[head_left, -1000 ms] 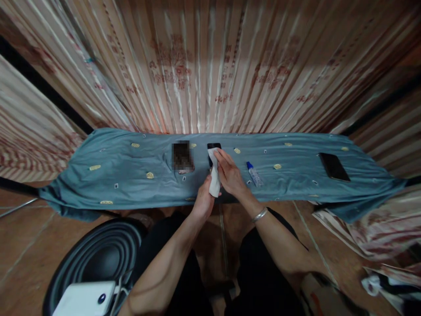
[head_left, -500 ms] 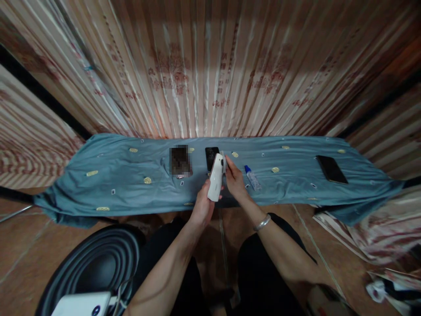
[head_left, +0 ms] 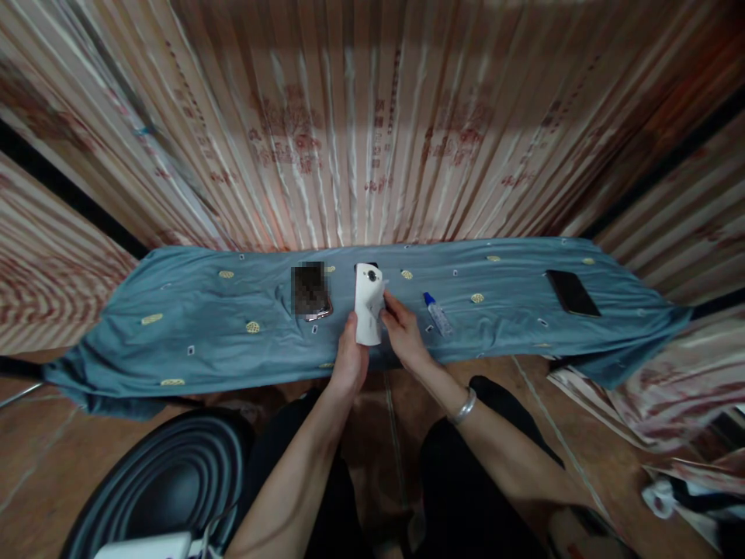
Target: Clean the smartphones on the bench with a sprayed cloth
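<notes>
My left hand [head_left: 351, 359] is closed around the lower left side of a white smartphone [head_left: 368, 310]. The phone's back faces up, with a round dark camera near its top. On the phone's right side, my right hand [head_left: 404, 334] has its fingers pinched at the edge, where a thin see-through piece [head_left: 385, 285] sticks out. What that piece is, I cannot make out. Just behind the white phone lies a dark phone [head_left: 365, 266], mostly covered from view. A clear tube with a blue cap [head_left: 438, 314] rests to the right of my hands.
A blue patterned cloth [head_left: 221, 341] covers the low table. On it lie a blurred-out phone-like thing [head_left: 314, 299] at left and a black flat device [head_left: 573, 293] at right. A striped curtain [head_left: 372, 140] hangs behind. A black ribbed round object [head_left: 168, 481] stands lower left.
The white phone has turned more upright, its back now facing me more squarely. My right fingers have moved in against its right edge. The view has shifted slightly.
</notes>
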`<state>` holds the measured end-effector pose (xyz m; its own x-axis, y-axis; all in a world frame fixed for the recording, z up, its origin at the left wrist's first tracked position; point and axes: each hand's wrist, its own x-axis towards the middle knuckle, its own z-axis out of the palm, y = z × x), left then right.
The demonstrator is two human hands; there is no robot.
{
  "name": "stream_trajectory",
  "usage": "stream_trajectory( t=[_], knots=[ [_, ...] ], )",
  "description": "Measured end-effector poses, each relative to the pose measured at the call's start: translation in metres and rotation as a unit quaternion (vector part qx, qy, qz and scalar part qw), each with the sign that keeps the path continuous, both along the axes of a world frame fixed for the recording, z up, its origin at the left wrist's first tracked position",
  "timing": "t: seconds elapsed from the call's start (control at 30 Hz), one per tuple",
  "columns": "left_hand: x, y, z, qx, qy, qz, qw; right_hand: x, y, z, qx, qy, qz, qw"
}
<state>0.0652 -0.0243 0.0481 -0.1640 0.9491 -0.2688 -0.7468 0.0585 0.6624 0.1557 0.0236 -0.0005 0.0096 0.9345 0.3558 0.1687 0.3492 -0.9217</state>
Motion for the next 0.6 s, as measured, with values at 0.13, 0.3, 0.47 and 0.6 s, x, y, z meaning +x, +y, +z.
stream_trajectory(
  t=[0.13,0.3,0.47,0.6],
  knots=[
    [-0.006,0.006,0.002,0.006,-0.016,0.013,1.0,-0.005,-0.016,-0.003,0.02,-0.047,0.011,0.999],
    [-0.019,0.01,0.007,-0.015,-0.038,0.017,0.999,-0.011,-0.041,-0.004,0.048,-0.103,0.027,0.993],
    [-0.028,0.01,0.009,-0.043,-0.053,0.017,0.998,-0.004,-0.055,0.003,0.101,-0.179,0.057,0.977],
    [-0.027,0.008,0.006,-0.042,-0.067,-0.004,0.997,0.006,-0.047,0.008,0.159,-0.268,0.052,0.949]
  ],
)
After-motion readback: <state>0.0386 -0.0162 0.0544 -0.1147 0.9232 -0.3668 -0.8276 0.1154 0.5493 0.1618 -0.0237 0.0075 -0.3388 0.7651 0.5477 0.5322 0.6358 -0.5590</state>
